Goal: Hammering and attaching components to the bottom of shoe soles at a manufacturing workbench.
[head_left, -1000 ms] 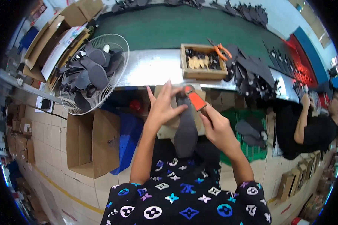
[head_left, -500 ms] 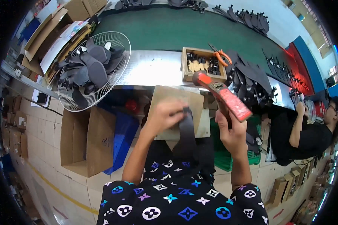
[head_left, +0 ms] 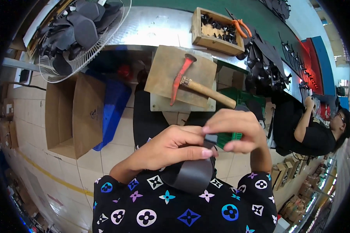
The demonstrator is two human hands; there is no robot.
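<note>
The left hand (head_left: 175, 146) pinched the bent sole (head_left: 194, 174) before the shirt (head_left: 188, 216); the right hand (head_left: 239, 130), curved and partly spread, stood by its tip, contact unclear. The hammer (head_left: 200, 88) lay across the board (head_left: 163, 73).

An open cardboard box (head_left: 88, 116) stands beside a blue bin (head_left: 115, 105) on a tiled floor (head_left: 35, 126); a co-worker (head_left: 317, 134) wears black.

The left grip (head_left: 175, 145) covers part of the dark sole (head_left: 194, 174), hiding the fingers beneath. The wire basket (head_left: 88, 55) is cut off by the upper edge, the green crate (head_left: 237, 136) partly hidden behind the right grip (head_left: 243, 122). Black pieces (head_left: 227, 37) in the wooden box (head_left: 219, 45) are too small to tell.
</note>
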